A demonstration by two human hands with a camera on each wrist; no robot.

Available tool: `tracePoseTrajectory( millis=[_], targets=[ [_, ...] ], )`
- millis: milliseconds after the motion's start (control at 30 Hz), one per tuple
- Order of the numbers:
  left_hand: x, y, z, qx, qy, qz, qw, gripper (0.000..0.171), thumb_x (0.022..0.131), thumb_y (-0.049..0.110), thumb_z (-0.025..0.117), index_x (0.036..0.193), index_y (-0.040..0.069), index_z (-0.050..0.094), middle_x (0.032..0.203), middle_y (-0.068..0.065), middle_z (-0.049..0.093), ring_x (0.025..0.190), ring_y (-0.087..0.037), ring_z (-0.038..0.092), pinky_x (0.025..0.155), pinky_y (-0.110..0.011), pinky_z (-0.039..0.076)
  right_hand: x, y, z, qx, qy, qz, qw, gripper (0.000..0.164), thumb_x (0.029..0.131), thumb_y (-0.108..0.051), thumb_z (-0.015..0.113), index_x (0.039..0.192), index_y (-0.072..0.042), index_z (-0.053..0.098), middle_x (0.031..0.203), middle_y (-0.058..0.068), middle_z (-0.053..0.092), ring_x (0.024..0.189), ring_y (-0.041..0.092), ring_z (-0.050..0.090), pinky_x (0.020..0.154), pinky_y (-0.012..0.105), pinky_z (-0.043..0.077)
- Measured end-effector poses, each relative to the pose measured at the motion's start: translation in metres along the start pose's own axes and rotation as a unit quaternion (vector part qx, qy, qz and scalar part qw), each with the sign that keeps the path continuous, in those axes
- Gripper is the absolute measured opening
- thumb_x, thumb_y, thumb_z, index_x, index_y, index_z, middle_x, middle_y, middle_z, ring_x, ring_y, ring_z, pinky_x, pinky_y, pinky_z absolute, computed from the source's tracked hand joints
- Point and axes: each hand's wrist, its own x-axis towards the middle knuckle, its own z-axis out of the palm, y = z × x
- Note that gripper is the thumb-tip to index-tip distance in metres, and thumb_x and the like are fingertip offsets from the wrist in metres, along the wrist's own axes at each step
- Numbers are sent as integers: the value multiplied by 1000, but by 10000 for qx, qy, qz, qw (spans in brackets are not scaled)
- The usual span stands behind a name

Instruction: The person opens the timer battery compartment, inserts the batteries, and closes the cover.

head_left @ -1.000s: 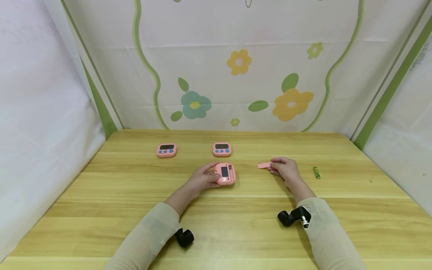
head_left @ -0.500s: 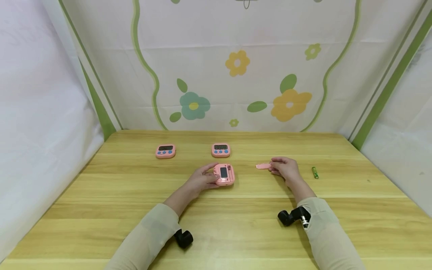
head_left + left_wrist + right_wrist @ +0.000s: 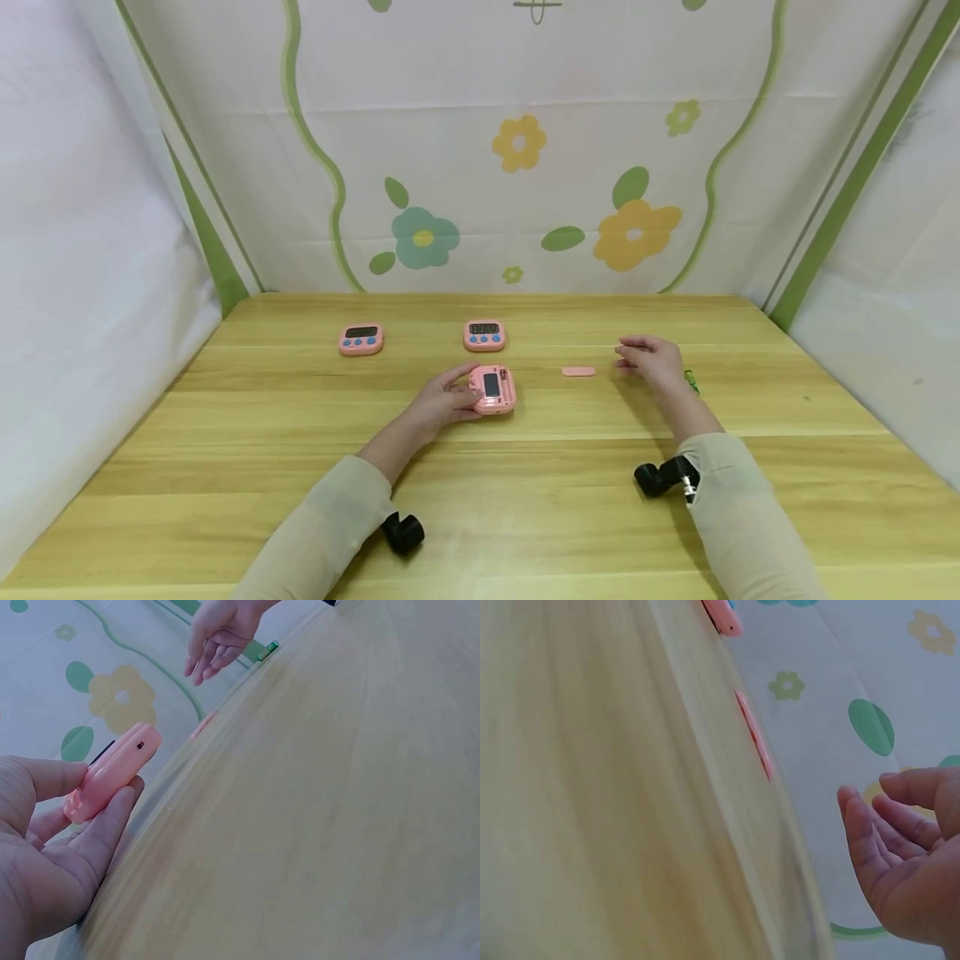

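My left hand (image 3: 441,402) grips a pink digital timer (image 3: 504,404) between thumb and fingers, its back turned up and tilted toward me. A long slot, the battery compartment, lies uncovered along its right side. In the left wrist view the timer (image 3: 112,774) shows edge-on, held just above the table. The pink battery cover (image 3: 578,372) lies flat on the table to the right of the timer. My right hand (image 3: 654,363) hovers with nothing in its loosely bent fingers, thumb and fingertips apart. Just right of its wrist lies a green battery (image 3: 692,382), partly hidden by the hand.
Two more pink timers stand farther back on the wooden table (image 3: 525,517): one timer at the left (image 3: 362,339) and another timer near the middle (image 3: 484,335). Their screens and blue buttons face me. A white cloth wall (image 3: 465,167) with printed flowers rises behind the table.
My right hand has let go of the battery cover, left it on the table, and moved right toward the green battery. My left hand still holds the timer. The head view has shifted slightly.
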Motion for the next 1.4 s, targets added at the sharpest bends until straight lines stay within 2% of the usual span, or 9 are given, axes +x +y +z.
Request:
tracePoseTrajectory(
  millis=[133,333,400,567,800,900,1033,1133,1400],
  targets=[
    [1,-1,0,8,3,-4,10000,53,84,-2,50,133,6,32,100,-20,51,78,-20,56,75,-36,48,1,-1,-13,-4,4,-39,10000,36,82,-9,58,111,9,47,89,5,57,74,17,60,75,32,48],
    [2,-2,0,11,35,-42,10000,53,84,-3,50,133,7,33,99,-20,51,78,-20,56,74,-35,49,29,32,-53,458,165,-100,9988,60,74,-21,69,118,9,43,84,-2,62,71,14,61,65,25,51],
    [2,-2,0,-10,3,-35,10000,53,84,-3,50,133,6,32,99,-20,52,77,-19,56,74,-35,49,33,38,-65,462,196,-172,9986,60,74,-22,69,119,8,43,85,-1,63,72,14,61,64,25,51],
    [3,0,-2,-11,-115,-63,9999,54,84,-4,48,134,4,29,98,-19,52,77,-18,56,76,-37,48,30,41,-88,303,156,-229,9992,53,75,-24,67,117,3,48,89,-3,61,76,14,60,65,23,51],
    [3,0,-2,-57,-47,-96,9999,54,84,-3,49,134,5,30,98,-19,51,77,-19,55,76,-36,48,21,43,-110,388,182,-237,9988,64,73,-26,68,121,7,40,89,-5,59,76,10,59,66,21,50],
    [2,-1,-2,-37,23,-77,10000,53,84,-2,50,133,6,32,99,-20,51,78,-20,56,75,-35,48,15,42,-114,678,180,-205,9973,58,72,-23,70,117,6,46,87,-4,60,74,11,60,66,21,50],
    [3,-2,-2,-22,90,-93,9999,53,84,-2,51,133,8,34,100,-20,50,78,-20,56,75,-35,49,1,33,-112,760,266,-73,9967,25,73,-20,69,96,-11,63,84,-6,61,74,10,60,69,22,49],
    [3,-2,-3,2,55,-52,10000,53,84,-2,51,133,6,32,100,-20,50,78,-20,55,74,-34,49,-11,23,-108,848,225,34,9961,9,76,-17,67,84,-21,65,83,-7,61,75,10,60,70,22,49],
    [1,-1,-2,-45,58,-19,10000,53,84,-3,50,133,7,33,97,-19,50,77,-20,55,75,-35,49,-19,23,-110,1219,195,453,9913,10,78,-9,63,80,-19,65,78,-4,63,72,9,60,65,22,50]
  ],
)
